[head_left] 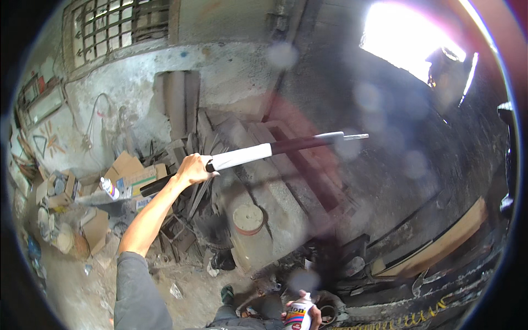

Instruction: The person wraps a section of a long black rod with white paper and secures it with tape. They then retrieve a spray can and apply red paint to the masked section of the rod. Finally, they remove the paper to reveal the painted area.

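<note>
From my head, the fisheye camera looks down and forward. My left hand (193,169) is near, the barred window (122,28) farther off.

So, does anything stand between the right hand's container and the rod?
Nothing visible stands between the white container in the right hand and the rod in the left hand; the round block appears to sit beyond, on the slab.

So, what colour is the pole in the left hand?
The pole has white and dark bands, best in head view.
</note>
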Demonstrator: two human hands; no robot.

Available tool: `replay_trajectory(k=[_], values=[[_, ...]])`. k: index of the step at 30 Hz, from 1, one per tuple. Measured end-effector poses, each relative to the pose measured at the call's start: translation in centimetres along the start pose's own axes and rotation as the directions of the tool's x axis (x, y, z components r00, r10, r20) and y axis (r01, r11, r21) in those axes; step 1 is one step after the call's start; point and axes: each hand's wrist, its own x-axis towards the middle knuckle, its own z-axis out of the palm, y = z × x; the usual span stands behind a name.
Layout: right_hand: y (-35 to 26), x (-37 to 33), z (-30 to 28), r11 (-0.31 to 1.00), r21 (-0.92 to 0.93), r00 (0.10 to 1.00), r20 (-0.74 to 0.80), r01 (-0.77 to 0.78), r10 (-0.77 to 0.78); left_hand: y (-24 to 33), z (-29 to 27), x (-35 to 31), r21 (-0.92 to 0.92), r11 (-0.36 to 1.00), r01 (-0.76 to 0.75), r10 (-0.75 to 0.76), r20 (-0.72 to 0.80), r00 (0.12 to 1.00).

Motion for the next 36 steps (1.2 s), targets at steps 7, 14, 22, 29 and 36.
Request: replay_trajectory(k=[7, 14, 22, 29, 36], values=[[1.5, 1.9, 4.5, 0.998, -0.018, 0.995, 0.076, -0.066, 0.067, -2.4, -0.1, 4.7, 0.227, 0.959, 0.169, -0.120, -0.214, 0.969], [1.9, 3.8, 4.0, 0.997, -0.044, 0.993, 0.105, -0.057, 0.061, -0.4, 3.4, 8.9, 0.256, 0.950, 0.178, -0.146, -0.138, 0.980], [-0.8, 9.3, 1.2, 0.994, -0.093, 0.980, 0.195, 0.063, -0.044, 4.0, 4.9, 14.5, 0.315, 0.949, 0.035, 0.132, -0.493, 0.860], [-5.9, 11.3, -1.0, 0.940, -0.063, 0.942, 0.003, 0.335, -0.336, 6.5, 6.4, 17.8, -0.124, 0.987, 0.104, -0.086, 0.146, 0.986], [-18.6, 20.4, -8.5, 0.830, 0.099, 0.835, -0.103, 0.549, -0.540, 10.5, 12.1, 12.5, -0.588, 0.775, 0.232, 0.161, 0.539, 0.827]])
